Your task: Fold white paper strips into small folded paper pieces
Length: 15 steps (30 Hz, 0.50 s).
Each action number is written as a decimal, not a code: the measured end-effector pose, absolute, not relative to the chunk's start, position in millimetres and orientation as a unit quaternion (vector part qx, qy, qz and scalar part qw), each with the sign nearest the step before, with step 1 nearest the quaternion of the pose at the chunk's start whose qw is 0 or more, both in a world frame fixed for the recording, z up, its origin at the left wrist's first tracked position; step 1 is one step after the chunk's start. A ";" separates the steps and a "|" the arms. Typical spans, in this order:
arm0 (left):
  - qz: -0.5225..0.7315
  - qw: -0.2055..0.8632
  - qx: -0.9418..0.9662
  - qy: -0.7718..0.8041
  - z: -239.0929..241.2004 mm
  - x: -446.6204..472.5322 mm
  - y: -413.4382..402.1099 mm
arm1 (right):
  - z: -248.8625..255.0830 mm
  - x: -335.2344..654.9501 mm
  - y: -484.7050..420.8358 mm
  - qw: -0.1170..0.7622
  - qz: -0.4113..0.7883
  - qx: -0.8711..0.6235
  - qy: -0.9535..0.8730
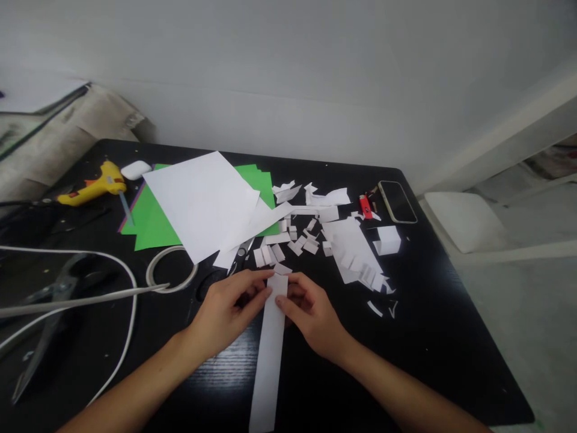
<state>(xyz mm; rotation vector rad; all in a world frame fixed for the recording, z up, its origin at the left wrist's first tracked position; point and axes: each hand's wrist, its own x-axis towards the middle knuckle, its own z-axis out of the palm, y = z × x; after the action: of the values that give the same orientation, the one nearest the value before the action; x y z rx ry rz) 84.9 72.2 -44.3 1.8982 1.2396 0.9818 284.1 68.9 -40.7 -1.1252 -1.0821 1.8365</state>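
A long white paper strip [270,355] runs from the lower edge of the view up to my two hands. My left hand [232,300] pinches its left edge near the far end, thumb and forefinger closed on the paper. On the opposite edge my right hand [311,310] grips the strip, its thumb on top and the other fingers underneath. Just beyond my fingertips lie several small folded paper pieces [310,243]. Scissors [241,255] lie partly under white paper beyond my left hand.
White sheets [202,204] overlap green sheets [155,225] at the back left. A yellow glue gun [97,186], a tape roll [155,282] and a white cable [133,300] lie leftward. At the right are paper scraps [356,252], a red lighter [365,206] and a phone [397,202].
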 end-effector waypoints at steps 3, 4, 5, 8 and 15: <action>0.377 0.323 0.733 0.465 -43.5 84.8 72.4 | -40.5 283.2 68.3 0.357 0.714 -0.436 -0.415; 0.377 0.322 0.733 0.466 -43.2 84.8 72.4 | -40.4 283.0 67.9 0.357 0.714 -0.437 -0.415; 0.376 0.322 0.733 0.466 -43.0 84.9 72.4 | -40.5 282.8 67.5 0.357 0.714 -0.437 -0.415; 0.376 0.320 0.733 0.469 -42.6 85.4 72.7 | -41.3 283.0 66.0 0.358 0.710 -0.440 -0.418; 0.382 0.320 0.735 0.461 -39.9 86.1 74.1 | -41.4 286.6 65.2 0.382 0.599 -0.479 -0.516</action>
<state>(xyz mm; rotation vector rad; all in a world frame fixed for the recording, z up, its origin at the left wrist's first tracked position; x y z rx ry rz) 86.1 74.1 -39.9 1.9312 1.2112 1.0028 286.6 65.2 -41.4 -1.2217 -1.3168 1.5287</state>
